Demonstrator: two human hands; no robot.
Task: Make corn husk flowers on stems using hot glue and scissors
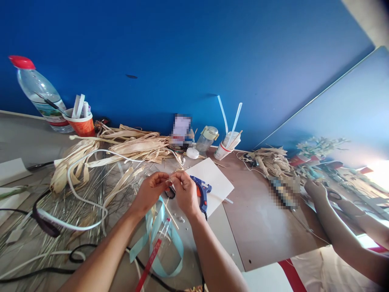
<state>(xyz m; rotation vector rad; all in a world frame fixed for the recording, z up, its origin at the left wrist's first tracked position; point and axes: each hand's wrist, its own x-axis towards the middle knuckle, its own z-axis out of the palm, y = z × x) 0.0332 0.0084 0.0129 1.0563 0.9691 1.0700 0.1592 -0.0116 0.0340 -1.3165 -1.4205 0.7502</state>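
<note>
Well, the fingertips of the left hand (153,190) and right hand (186,194) meet, pinching a tiny piece beside the glue gun (204,198). It's probably light and fragile, best gripped by its edges. Blue ribbon (179,245) curls nearer the person than the gun.

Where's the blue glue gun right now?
In the head view, the blue glue gun lies at the left side of the white paper, just to the right of the right hand.
</note>
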